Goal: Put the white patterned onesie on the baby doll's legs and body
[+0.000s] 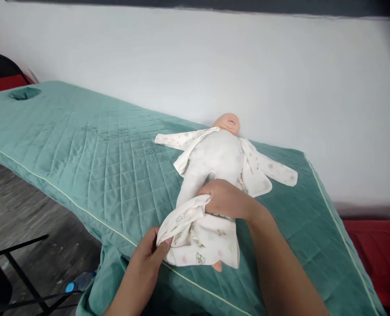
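A baby doll [214, 151] lies on its back on the green quilted bed cover, its head toward the wall. Its white printed shirt [273, 170] is spread open at the front, with the sleeves out to both sides over the arms. White printed baby pants [208, 245] cover the lower legs, and one foot tip [217, 266] shows at the hem. My left hand [152, 250] pinches the left edge of the pants between thumb and fingers. At their upper edge, my right hand [223, 198] is closed on the bunched cloth between the doll's legs; its fingertips are partly hidden.
The green bed [99, 145] runs along a white wall [195, 61] and has a face hole [25, 93] at its far left. A black metal frame [23, 276] and a blue-capped bottle [79, 282] are at lower left. Red seats [375, 250] stand beyond the bed's right end.
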Demonstrator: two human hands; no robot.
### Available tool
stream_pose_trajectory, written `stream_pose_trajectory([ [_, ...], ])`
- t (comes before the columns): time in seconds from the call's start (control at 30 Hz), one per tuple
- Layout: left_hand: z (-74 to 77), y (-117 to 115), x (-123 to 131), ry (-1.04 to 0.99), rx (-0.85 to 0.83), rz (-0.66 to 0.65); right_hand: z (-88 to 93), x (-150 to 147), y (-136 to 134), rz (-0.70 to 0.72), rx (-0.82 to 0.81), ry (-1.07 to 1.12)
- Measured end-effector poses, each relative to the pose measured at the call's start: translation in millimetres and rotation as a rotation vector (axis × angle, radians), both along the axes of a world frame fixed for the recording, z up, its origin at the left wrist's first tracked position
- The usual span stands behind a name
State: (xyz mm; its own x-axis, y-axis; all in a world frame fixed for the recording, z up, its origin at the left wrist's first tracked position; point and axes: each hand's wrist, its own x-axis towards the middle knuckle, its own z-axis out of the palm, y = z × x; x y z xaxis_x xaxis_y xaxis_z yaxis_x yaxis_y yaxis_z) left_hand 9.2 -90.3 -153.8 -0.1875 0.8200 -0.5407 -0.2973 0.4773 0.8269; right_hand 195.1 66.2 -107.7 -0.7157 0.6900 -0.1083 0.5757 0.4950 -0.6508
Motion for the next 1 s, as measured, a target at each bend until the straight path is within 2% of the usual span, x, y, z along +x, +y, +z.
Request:
stream_pose_trajectory([
  [0.13,3.4,13,-4,-0.473,0.054,-0.166,0.0,-1,-1,0.048,0.048,0.018],
  [0.23,-0.5,20,-9,-0.519,0.134,-0.306,3.7,0,0,0.062,-0.015,0.068],
  [0.37,-5.6,36,-23,-0.299,0.218,-0.457,7.6,3,1,0.046,-0.108,0.095],
  [0.5,-6.4,61,-37,0.091,0.315,-0.504,8.8,2,2,0.027,-0.148,0.077],
  [0.7,-10.3,98,-45,0.538,0.449,-0.465,14.1,1,0,-0.013,-0.192,0.053],
  [0.87,-14.8,134,-38,0.738,0.594,-0.412,11.2,2,-1,-0.078,-0.149,0.045],
  [1.0,-15.9,162,-23,0.863,0.833,-0.3,4.8,1,2,-0.221,-0.074,0.062],
])
